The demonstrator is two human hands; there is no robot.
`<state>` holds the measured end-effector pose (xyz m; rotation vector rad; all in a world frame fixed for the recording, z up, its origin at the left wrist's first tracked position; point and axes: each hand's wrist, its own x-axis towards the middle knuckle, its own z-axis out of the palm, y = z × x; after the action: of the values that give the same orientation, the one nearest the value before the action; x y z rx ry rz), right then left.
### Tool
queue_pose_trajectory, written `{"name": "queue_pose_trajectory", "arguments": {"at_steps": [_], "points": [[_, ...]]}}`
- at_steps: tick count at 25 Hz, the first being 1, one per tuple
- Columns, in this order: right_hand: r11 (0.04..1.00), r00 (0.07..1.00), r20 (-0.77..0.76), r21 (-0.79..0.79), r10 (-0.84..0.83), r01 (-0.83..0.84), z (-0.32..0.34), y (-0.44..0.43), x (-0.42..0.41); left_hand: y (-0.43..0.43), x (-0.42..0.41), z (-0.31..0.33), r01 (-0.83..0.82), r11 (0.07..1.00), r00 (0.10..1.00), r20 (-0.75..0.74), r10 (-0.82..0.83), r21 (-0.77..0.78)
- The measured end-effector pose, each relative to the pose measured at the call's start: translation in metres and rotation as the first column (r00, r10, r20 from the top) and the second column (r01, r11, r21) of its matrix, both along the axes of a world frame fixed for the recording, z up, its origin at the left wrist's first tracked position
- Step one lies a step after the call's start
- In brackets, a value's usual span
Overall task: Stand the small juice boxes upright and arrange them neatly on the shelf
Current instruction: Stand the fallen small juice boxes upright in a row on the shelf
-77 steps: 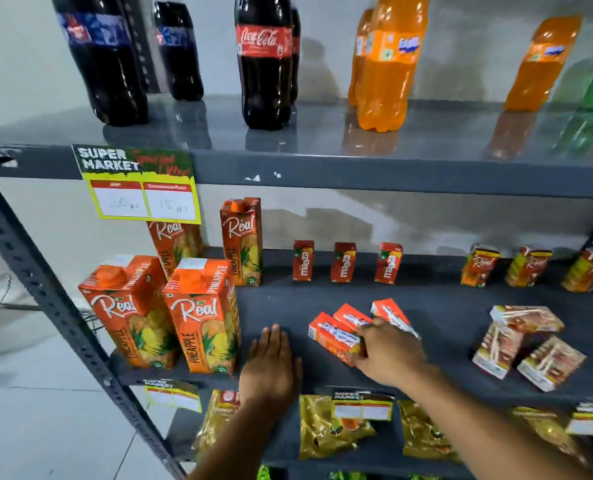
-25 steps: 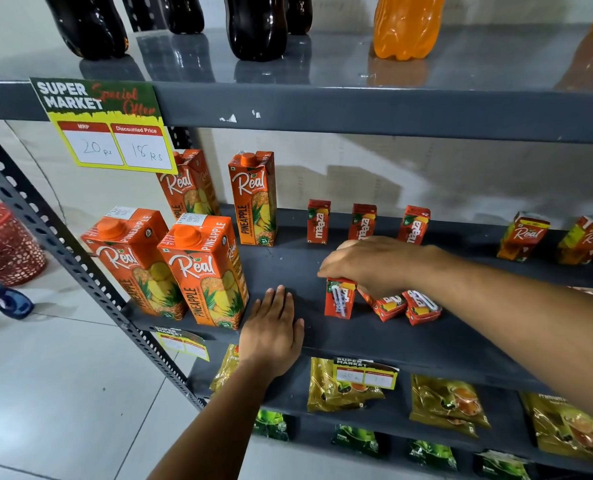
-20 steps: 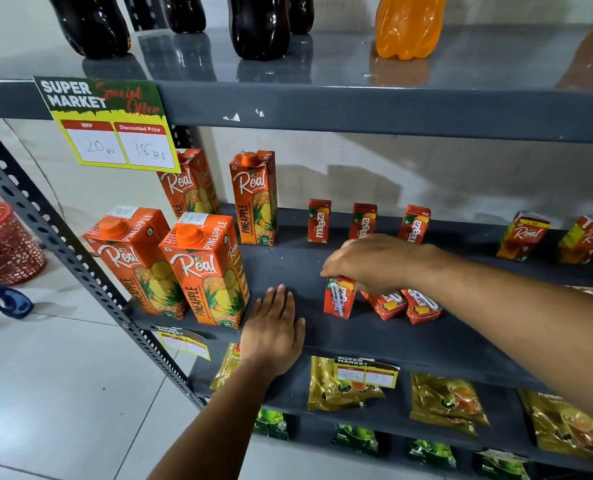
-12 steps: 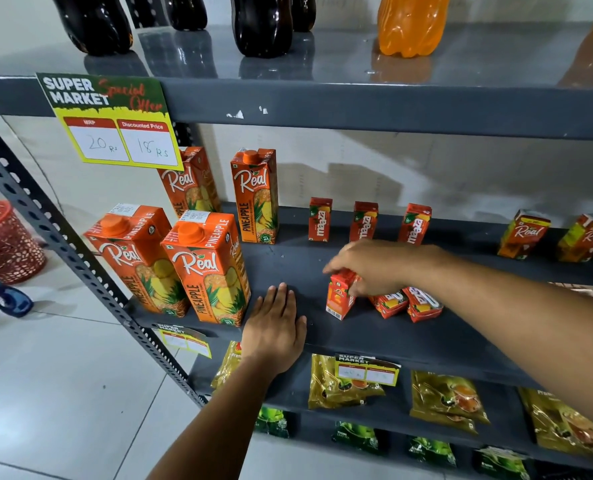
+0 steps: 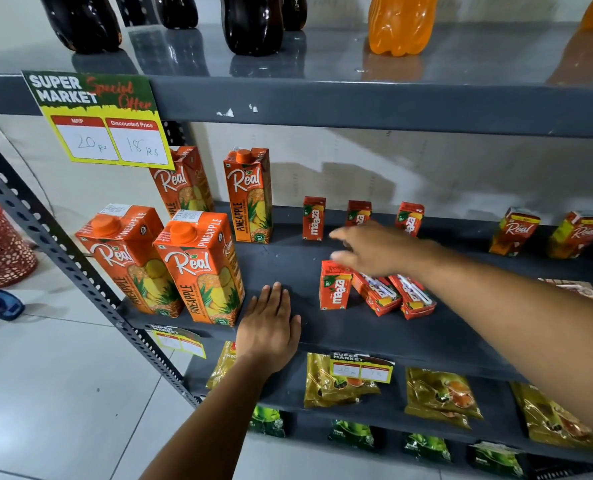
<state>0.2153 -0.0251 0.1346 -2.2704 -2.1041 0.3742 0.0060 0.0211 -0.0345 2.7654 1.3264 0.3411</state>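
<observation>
Since half a second ago, the right hand (image 5: 374, 251) has let go of the front juice box (image 5: 335, 285), which now stands upright just below its blurred, spread, empty fingers (image 5: 340, 233). Leftmost, the left hand (image 5: 271, 327) lies flat on the shelf (image 5: 357, 334), fingers together and extended, holding nothing. Right of the upright box, under the right palm, two fallen boxes (image 5: 395, 294) lean. Beyond the fingertips stands a back row (image 5: 314, 219).

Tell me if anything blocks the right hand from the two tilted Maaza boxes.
Nothing visible does. The right hand hovers open just above the two tilted Maaza boxes; the upright Maaza box stands beside them, to their left, not in the path.
</observation>
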Motion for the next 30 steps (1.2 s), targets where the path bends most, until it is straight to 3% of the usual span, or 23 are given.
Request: {"name": "queue_pose_trajectory", "arguments": {"at_steps": [2, 6, 13, 24, 30], "points": [[0.996, 0.996, -0.022, 0.031, -0.085, 0.086, 0.000, 0.004, 0.021, 0.000, 0.000, 0.000, -0.002, 1.000, 1.000, 0.002, 0.002, 0.001], [0.960, 0.969, 0.114, -0.155, -0.218, 0.234, -0.031, 0.001, 0.036, 0.000, 0.001, 0.000, -0.007, 1.000, 1.000, 0.003, 0.007, 0.005], [0.873, 0.918, 0.314, -0.342, -0.244, 0.349, -0.050, -0.002, 0.024, 0.000, 0.000, 0.000, -0.012, 1.000, 1.000, 0.001, 0.012, 0.003], [0.878, 0.915, 0.124, -0.256, -0.385, 0.404, -0.022, -0.006, 0.031, -0.001, 0.000, 0.002, -0.014, 1.000, 1.000, -0.003, 0.014, 0.005], [0.915, 0.929, 0.112, -0.169, -0.352, 0.367, 0.005, -0.008, 0.038, -0.001, 0.000, 0.002, -0.012, 1.000, 1.000, -0.011, 0.012, 0.013]]}}
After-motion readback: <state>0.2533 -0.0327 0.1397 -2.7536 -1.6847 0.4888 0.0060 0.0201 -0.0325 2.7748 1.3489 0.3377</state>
